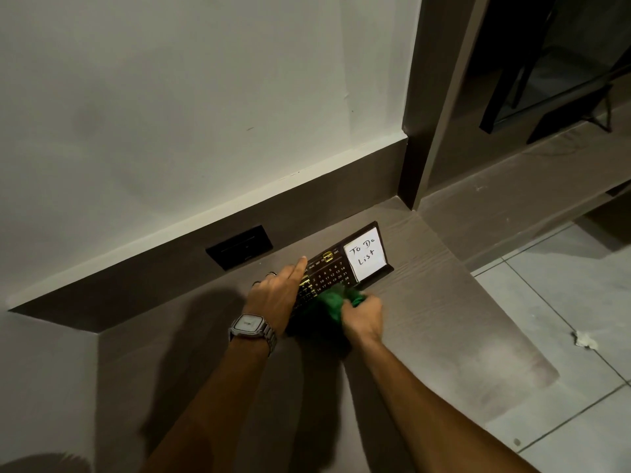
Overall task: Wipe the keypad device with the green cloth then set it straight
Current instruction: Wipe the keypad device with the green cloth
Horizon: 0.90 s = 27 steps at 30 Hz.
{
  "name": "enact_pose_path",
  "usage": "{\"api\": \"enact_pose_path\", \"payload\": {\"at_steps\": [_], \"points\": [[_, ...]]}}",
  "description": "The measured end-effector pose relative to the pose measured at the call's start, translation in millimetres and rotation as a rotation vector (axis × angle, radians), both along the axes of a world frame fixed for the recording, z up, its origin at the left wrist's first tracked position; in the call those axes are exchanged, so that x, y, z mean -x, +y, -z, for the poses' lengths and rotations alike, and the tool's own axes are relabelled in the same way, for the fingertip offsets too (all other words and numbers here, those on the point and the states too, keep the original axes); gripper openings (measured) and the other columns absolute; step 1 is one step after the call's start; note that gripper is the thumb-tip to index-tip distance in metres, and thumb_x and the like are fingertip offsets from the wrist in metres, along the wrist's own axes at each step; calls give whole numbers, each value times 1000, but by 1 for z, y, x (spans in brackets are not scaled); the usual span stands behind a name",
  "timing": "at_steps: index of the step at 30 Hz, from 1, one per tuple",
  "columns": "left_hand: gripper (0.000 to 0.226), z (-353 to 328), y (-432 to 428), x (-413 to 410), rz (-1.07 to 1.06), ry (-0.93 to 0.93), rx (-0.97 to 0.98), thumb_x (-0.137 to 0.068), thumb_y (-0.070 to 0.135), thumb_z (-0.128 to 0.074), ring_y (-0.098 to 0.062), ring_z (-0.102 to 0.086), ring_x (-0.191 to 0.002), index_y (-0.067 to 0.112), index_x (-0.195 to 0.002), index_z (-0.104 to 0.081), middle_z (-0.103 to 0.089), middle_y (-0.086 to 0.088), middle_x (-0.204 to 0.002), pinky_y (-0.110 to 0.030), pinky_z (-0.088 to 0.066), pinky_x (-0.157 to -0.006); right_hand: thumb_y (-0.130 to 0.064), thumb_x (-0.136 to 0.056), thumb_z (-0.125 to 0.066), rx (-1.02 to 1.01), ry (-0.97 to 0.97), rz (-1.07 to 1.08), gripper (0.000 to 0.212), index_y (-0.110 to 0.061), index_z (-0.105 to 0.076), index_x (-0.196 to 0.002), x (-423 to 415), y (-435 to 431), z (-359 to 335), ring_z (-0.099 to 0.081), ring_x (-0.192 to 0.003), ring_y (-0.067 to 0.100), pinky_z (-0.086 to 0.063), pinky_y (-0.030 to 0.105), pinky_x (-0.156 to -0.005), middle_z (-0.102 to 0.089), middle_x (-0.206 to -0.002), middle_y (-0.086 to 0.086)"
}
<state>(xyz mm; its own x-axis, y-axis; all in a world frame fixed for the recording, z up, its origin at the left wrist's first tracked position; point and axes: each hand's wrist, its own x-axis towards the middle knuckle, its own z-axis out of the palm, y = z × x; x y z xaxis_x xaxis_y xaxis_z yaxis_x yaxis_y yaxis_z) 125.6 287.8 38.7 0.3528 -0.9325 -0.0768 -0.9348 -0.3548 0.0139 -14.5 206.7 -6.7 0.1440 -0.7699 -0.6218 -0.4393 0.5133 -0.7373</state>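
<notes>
The keypad device (336, 268) is a dark brown desk calendar with gold numbers and month names, standing tilted on the brown ledge (426, 302). A white note reading "To Do List" (364, 257) fills its right part. My left hand (278, 291), with rings and a wristwatch, rests on the device's left end, index finger along its top edge. My right hand (363, 315) grips a bunched green cloth (333, 303) and presses it on the lower front of the number grid. The cloth hides the bottom rows.
A black wall plate (239, 246) sits in the brown skirting behind the device, to the left. A dark door frame (415, 131) rises at the right. Pale floor tiles (563, 336) lie below the ledge's right edge, with a scrap of white debris (585, 339).
</notes>
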Motion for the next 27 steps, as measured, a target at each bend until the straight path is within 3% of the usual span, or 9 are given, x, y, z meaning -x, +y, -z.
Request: {"api": "enact_pose_path", "payload": {"at_steps": [2,5,7,9,13,17,21,24,27], "points": [[87,0,2,-1,1,8,-7,-78,28,-75,-29,-64,-95,15,-146,-21,-58,-10,-127,-44,-58,-77,-9,-93,-63,-60,-63,-101,30,-7,-60,-122,-1,6,1,-69,-96,23,-60,26,-72,-67,-113,12],[85,-1,2,1,7,-3,-8,-80,27,-73,-31,-63,-95,15,-146,-21,-57,-9,-128,-45,-57,-77,-7,-93,-63,37,-53,149,23,-5,-63,-116,11,-15,0,-65,-73,18,-50,12,-48,-69,-95,10],[83,-2,1,1,-4,2,-3,-83,29,-70,-31,-62,-97,16,-147,-19,-56,-9,-129,-46,-56,-79,-7,-93,-63,62,-34,120,23,-4,-63,-115,11,-18,0,-71,-84,26,-59,24,-62,-72,-103,15],[82,-3,1,0,-3,-2,-5,-84,30,-68,-29,-62,-100,16,-147,-18,-55,-8,-130,-44,-56,-82,-7,-93,-63,20,-53,-147,27,-7,-61,-120,4,-8,-1,-71,-98,25,-61,32,-78,-69,-109,10],[87,-5,3,3,4,-9,-15,-81,28,-72,-29,-61,-101,16,-148,-16,-54,-8,-132,-45,-56,-82,-8,-94,-61,80,-56,-44,28,-7,-61,-122,11,-13,1,-68,-90,18,-56,21,-65,-68,-110,9],[82,-6,4,3,16,-21,12,-81,24,-73,-31,-64,-94,14,-146,-24,-58,-10,-127,-45,-58,-75,-7,-94,-61,79,-50,-166,29,-7,-60,-123,10,-8,1,-70,-106,27,-62,37,-84,-68,-120,14],[83,-7,4,5,18,-1,17,-80,25,-73,-31,-63,-94,14,-147,-24,-57,-10,-128,-45,-57,-76,-9,-95,-60,78,-49,-91,31,-6,-59,-126,11,-17,0,-68,-104,26,-55,23,-67,-67,-123,15],[82,-8,5,5,21,-3,23,-81,24,-73,-31,-63,-94,14,-147,-24,-57,-10,-129,-47,-57,-77,-8,-95,-60,81,-27,-143,31,-6,-58,-126,11,-14,0,-67,-106,25,-58,26,-73,-64,-126,15],[81,-9,6,6,18,22,26,-81,20,-73,-32,-64,-92,13,-146,-26,-58,-12,-128,-47,-58,-76,-8,-95,-60,83,-36,-65,29,-6,-58,-124,12,-16,-2,-64,-88,20,-53,18,-54,-67,-119,15]]}}
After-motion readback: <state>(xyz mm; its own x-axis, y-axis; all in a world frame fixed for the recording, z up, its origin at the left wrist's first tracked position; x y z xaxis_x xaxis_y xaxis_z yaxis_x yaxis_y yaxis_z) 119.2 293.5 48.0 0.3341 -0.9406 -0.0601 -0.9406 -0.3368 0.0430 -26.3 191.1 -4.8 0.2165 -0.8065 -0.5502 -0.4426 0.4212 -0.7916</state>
